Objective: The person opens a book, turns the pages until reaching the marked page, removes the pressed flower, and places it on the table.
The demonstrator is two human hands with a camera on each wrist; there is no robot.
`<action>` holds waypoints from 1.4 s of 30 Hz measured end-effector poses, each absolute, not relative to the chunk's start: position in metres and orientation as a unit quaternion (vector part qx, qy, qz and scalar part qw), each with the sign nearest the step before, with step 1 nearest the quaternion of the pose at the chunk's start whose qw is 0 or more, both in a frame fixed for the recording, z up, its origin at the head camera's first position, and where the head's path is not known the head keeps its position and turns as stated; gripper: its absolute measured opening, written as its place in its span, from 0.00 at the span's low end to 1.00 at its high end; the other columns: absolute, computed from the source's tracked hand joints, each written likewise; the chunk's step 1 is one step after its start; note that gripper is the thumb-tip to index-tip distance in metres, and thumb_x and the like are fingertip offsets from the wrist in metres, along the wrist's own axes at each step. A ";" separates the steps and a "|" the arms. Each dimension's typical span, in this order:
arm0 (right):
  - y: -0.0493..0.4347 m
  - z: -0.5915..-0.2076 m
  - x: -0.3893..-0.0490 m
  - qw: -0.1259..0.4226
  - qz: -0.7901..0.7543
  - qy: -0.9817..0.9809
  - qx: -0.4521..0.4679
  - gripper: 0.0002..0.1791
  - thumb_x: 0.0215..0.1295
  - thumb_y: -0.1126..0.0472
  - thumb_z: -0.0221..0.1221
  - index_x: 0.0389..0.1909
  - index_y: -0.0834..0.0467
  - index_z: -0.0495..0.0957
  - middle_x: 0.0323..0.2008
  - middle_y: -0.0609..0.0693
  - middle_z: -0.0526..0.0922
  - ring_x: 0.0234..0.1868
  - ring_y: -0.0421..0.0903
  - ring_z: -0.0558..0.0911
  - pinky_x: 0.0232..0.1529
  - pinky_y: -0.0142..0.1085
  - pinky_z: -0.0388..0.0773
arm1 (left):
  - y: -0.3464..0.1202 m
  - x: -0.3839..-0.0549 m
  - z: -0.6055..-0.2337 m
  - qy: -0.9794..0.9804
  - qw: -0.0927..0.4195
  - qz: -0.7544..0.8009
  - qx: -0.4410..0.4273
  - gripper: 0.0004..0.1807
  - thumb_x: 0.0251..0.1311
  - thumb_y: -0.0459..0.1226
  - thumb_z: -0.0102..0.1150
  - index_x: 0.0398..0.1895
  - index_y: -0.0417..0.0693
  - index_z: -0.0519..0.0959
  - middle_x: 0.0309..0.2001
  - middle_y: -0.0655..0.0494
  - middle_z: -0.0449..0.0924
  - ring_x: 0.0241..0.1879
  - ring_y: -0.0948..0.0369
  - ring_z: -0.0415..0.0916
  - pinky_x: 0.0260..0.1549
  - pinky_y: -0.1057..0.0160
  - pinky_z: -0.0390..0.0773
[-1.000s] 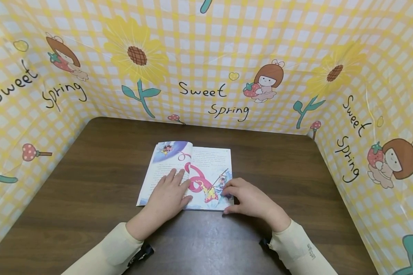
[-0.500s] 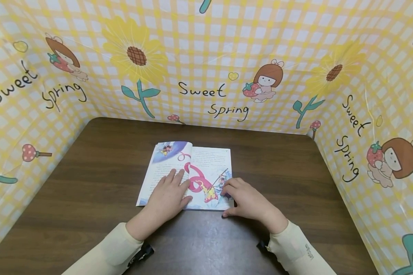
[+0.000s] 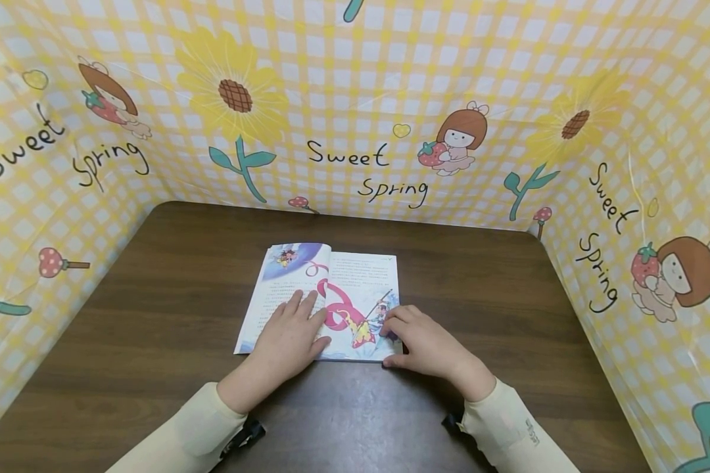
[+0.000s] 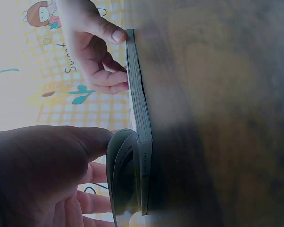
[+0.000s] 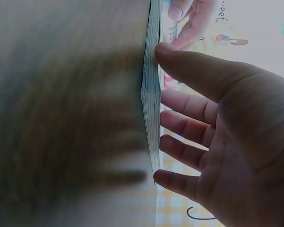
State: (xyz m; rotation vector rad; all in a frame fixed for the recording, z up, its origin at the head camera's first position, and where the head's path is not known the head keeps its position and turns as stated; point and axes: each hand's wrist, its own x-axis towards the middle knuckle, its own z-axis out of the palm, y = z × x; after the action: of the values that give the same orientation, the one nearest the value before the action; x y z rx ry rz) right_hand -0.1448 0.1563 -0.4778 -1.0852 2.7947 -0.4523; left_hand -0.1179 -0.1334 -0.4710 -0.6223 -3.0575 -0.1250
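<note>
An open picture book (image 3: 363,270) lies on the table, with a pink ribbon and cartoon figures printed across its pages. My left hand (image 3: 285,340) rests with straight, spread fingers on the left page, and that page bows upward in the left wrist view. At the lower right corner is my right hand (image 3: 430,343), its fingertips on the right page's outer side. Its thumb (image 5: 194,66) touches the book's near edge in the right wrist view, apart from the other fingers. The page stack (image 5: 152,94) shows there edge-on. Part of the left page's text is hidden under my left hand.
Brown wood-patterned table (image 3: 479,276) surrounds the book. Yellow checked cloth (image 3: 355,85) printed with flowers and cartoon girls walls it at the back and both sides. Pale sleeves (image 3: 195,420) cover both forearms, with dark straps beneath the wrists.
My right thumb dipped slightly below the book's near edge half a second ago and is back at that edge now. My left hand and the book have stayed in place.
</note>
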 end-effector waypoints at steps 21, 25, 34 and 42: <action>0.170 -0.468 -0.151 0.018 -0.146 0.884 -0.443 0.09 0.67 0.56 0.67 0.45 0.53 0.87 0.54 0.48 0.84 0.57 0.45 0.80 0.60 0.41 0.79 | -0.134 -0.118 -0.473 -0.978 0.012 -0.048 -0.202 0.33 0.63 0.55 0.65 0.67 0.47 0.77 0.73 0.38 0.67 0.74 0.37 0.61 0.68 0.37 0.67; 0.173 -0.468 -0.153 0.019 -0.137 0.877 -0.461 0.07 0.67 0.57 0.68 0.43 0.52 0.87 0.54 0.48 0.84 0.57 0.44 0.81 0.61 0.41 0.78 | -0.134 -0.118 -0.472 -0.978 0.012 -0.049 -0.202 0.33 0.63 0.55 0.65 0.67 0.47 0.77 0.73 0.39 0.67 0.74 0.37 0.61 0.68 0.37 0.67; 0.173 -0.465 -0.154 0.011 -0.150 0.862 -0.485 0.04 0.67 0.61 0.66 0.39 0.49 0.87 0.40 0.39 0.85 0.45 0.36 0.81 0.50 0.34 0.81 | -0.135 -0.118 -0.472 -0.978 0.012 -0.050 -0.202 0.34 0.63 0.56 0.65 0.67 0.47 0.77 0.74 0.39 0.66 0.74 0.37 0.61 0.67 0.36 0.68; 0.171 -0.463 -0.153 -0.020 -0.150 0.885 -0.439 0.03 0.70 0.57 0.65 0.40 0.47 0.86 0.37 0.37 0.85 0.38 0.34 0.82 0.44 0.33 0.82 | -0.133 -0.118 -0.472 -0.976 0.041 -0.050 -0.209 0.39 0.61 0.67 0.59 0.65 0.49 0.79 0.72 0.38 0.69 0.72 0.36 0.64 0.65 0.38 0.71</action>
State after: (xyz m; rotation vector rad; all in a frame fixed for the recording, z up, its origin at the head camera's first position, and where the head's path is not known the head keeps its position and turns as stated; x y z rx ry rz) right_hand -0.1528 0.1714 -0.4629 -1.3981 2.8187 -0.4782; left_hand -0.1179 -0.1331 -0.4722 -0.6408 -2.9873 -0.1522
